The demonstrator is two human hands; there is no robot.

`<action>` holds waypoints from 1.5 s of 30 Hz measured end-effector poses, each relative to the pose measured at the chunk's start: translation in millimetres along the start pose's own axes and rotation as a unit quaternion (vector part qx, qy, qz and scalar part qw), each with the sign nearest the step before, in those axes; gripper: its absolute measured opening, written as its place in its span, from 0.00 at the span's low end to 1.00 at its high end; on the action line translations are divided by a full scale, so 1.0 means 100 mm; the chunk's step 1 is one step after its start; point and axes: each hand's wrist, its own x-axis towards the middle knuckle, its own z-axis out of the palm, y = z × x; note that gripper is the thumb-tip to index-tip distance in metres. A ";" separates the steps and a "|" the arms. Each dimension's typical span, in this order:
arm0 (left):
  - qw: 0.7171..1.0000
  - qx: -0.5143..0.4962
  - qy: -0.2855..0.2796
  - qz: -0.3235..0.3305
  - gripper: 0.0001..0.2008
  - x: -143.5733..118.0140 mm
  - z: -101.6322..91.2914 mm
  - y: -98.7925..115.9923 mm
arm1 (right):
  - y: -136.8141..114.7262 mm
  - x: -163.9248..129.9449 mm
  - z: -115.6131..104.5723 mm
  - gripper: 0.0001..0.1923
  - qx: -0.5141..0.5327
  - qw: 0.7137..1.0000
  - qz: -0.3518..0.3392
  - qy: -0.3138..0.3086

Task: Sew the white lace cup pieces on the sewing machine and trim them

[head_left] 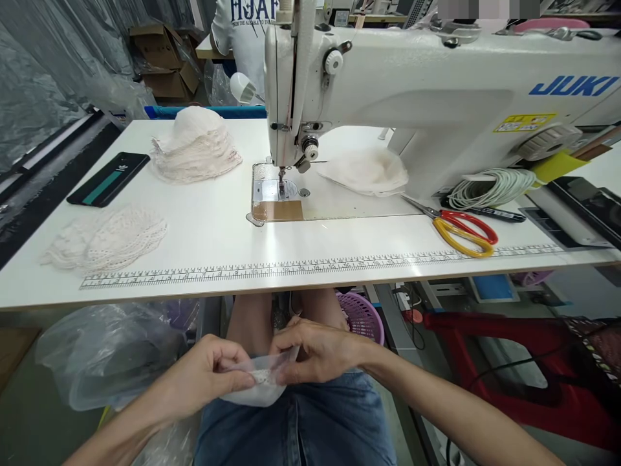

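Over my lap, both hands pinch a thin, sheer white fabric piece [257, 393] with a textured, lace-like strip along its upper edge. My left hand [218, 370] is closed on its left side, thumb on top. At the right side my right hand [315, 353] grips the same edge between thumb and fingers. Above them, on the table, stands a white sewing machine [378, 84]. A cream cup-shaped fabric piece [369, 171] lies right of its needle. To the left sit a stack of cream fabric cups [194, 145] and some flat lace pieces [109, 239].
Yellow-and-red scissors [460, 233] and a coil of pale cord [490, 188] lie at the right. A dark phone [109, 179] rests at the left. A printed ruler [301, 266] runs along the table's front edge. Below are a purple basket [361, 316] and a red stool [485, 362].
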 end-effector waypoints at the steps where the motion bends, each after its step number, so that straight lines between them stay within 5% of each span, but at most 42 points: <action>1: 1.000 -0.003 0.004 -0.001 0.12 0.00 -0.01 -0.01 | -0.01 0.00 0.01 0.09 -0.030 0.999 0.014 0.012; 5: 1.000 -0.011 0.020 -0.009 0.11 -0.04 -0.06 -0.05 | -0.06 0.07 0.06 0.05 -0.098 0.993 0.049 0.032; 11: 0.999 -0.033 -0.030 0.020 0.08 0.00 -0.05 -0.05 | -0.08 0.16 0.02 0.04 -0.094 0.995 0.021 0.008; 18: 0.999 0.005 -0.041 -0.012 0.12 0.03 -0.08 -0.06 | -0.05 0.01 -0.13 0.10 0.036 0.996 0.048 -0.059; 27: 0.999 0.002 -0.031 -0.018 0.13 -0.03 -0.07 -0.08 | 0.01 0.01 -0.03 0.09 -0.050 0.998 0.036 -0.008; 35: 0.999 -0.005 -0.036 -0.032 0.13 -0.08 -0.06 -0.10 | 0.10 0.00 -0.03 0.11 0.116 0.990 0.052 -0.060; 45: 1.000 -0.020 -0.019 -0.008 0.12 -0.12 -0.06 -0.13 | 0.11 0.00 -0.05 0.12 0.120 0.990 -0.003 -0.067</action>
